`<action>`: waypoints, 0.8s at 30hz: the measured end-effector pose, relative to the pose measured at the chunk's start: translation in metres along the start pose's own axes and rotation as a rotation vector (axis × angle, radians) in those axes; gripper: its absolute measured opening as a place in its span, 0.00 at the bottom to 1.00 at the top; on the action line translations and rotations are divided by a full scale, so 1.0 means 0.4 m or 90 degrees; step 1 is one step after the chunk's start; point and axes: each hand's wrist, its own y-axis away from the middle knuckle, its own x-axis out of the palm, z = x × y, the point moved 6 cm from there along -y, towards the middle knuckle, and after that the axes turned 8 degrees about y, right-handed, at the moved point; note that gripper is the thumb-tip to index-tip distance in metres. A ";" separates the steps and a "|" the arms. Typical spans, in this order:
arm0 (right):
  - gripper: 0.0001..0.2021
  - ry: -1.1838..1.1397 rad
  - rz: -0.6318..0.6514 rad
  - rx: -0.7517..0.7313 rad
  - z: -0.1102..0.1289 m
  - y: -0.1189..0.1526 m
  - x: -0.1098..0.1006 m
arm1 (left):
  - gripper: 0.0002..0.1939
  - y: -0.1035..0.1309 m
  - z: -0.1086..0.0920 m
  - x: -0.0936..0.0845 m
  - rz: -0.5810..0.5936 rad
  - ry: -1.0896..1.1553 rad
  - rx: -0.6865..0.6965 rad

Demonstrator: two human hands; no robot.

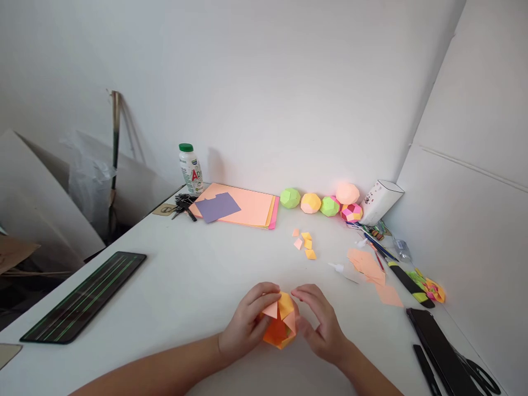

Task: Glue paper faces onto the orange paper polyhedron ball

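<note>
A hollow, many-sided paper ball in orange and peach is between my hands, low over the middle of the table. An opening on its near side shows the orange inside. My left hand grips its left side, fingers over the top and thumb at the opening. Curved around the right side is my right hand, with fingertips by the upper edge and thumb by the lower right. Beyond the ball lie several small peach and yellow paper pieces. A white-tipped glue tube lies to their right.
Finished paper balls line the wall. Stacked coloured sheets, a purple sheet, keys and a white bottle stand back left. Rightward are peach scraps, a cutter, a black phone and scissors.
</note>
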 end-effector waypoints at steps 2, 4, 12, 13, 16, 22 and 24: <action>0.25 0.070 -0.012 -0.088 0.040 0.005 0.000 | 0.25 -0.003 -0.007 -0.001 -0.007 -0.024 -0.001; 0.31 0.134 -0.007 -0.127 0.068 0.012 0.008 | 0.24 -0.005 -0.018 -0.002 -0.011 -0.048 0.007; 0.31 0.158 -0.025 -0.037 0.088 0.027 0.037 | 0.27 0.008 -0.055 0.012 0.029 -0.161 0.080; 0.31 0.159 -0.029 -0.027 0.084 0.029 0.040 | 0.27 0.009 -0.058 0.014 0.038 -0.169 0.085; 0.30 0.181 -0.047 -0.029 0.077 0.038 0.046 | 0.27 0.011 -0.066 0.018 0.053 -0.180 0.099; 0.23 0.234 -0.076 -0.060 0.081 0.037 0.041 | 0.25 0.018 -0.070 0.017 0.038 -0.194 0.102; 0.20 0.226 -0.086 -0.057 0.082 0.032 0.034 | 0.24 0.020 -0.069 0.018 0.035 -0.195 0.098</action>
